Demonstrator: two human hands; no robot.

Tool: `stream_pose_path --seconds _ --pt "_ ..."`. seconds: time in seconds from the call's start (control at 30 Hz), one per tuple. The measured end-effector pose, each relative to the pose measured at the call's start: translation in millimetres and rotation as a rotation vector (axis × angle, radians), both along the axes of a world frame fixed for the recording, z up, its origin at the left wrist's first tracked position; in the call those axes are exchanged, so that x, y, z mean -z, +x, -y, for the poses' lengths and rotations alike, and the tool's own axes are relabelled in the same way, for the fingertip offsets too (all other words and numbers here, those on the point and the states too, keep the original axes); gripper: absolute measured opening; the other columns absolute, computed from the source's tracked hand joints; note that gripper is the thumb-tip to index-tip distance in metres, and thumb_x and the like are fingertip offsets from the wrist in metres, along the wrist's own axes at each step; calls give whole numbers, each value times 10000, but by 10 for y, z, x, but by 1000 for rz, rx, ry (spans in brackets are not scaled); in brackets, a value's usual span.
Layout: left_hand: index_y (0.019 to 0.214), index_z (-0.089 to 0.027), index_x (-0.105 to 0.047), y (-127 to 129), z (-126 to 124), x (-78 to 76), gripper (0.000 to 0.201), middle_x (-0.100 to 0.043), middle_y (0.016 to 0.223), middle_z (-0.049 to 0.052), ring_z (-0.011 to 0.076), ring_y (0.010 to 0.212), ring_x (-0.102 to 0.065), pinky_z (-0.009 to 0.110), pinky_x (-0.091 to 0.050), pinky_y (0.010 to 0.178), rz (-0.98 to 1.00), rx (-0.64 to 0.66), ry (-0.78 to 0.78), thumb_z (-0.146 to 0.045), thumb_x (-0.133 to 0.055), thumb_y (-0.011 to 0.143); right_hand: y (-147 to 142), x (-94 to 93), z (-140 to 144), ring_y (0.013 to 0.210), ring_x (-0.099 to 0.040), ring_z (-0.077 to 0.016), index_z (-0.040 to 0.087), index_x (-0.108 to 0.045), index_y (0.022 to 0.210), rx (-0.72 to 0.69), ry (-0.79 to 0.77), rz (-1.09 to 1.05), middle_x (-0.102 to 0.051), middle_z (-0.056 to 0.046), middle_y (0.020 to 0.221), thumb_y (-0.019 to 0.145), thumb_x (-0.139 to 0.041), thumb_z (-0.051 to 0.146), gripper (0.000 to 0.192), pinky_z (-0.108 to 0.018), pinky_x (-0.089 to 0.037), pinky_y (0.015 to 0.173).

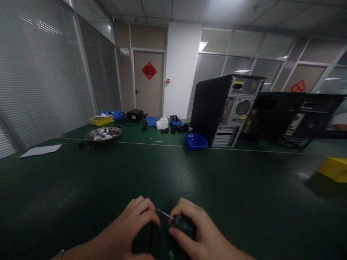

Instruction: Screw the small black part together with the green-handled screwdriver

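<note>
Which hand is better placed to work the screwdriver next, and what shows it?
Probably the right hand: it grips the screwdriver by the handle, its shaft pointing toward the left hand. That hand seems occupied steadying a dark object, too shadowed to identify.

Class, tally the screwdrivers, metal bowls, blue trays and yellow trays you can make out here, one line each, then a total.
Screwdriver, in the right hand: 1
Metal bowl: 1
Blue trays, one partly hidden: 4
Yellow trays, one cut off by the picture's edge: 2
Total: 8
</note>
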State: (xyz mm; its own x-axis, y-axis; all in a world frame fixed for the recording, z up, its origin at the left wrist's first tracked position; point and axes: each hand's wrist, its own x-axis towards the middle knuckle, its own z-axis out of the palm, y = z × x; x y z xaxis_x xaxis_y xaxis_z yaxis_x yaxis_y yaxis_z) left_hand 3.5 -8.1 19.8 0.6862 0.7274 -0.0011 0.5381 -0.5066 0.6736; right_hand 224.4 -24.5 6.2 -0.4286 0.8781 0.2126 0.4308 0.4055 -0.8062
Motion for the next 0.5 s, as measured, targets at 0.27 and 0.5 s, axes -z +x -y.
stream_pose_path --seconds 0.27,0.5 --pt "1016 -239 -616 -29 -20 -29 343 -571 1033 28 246 973 -502 360 -417 852 -15 -20 -91 -274 -765 709 94 -136 11 749 -584 -148 215 -604 865 -152 -125 199 -638 27 861 671 -794 133 284 -190 -412 622" --pt "1134 -280 -581 -96 -114 145 478 -592 922 -36 193 898 -557 310 -425 817 173 -132 -192 -219 -767 698 84 82 -111 594 -608 -137 189 -720 886 -248 -6 385 -684 23 737 546 -852 127 370 -181 -371 507"
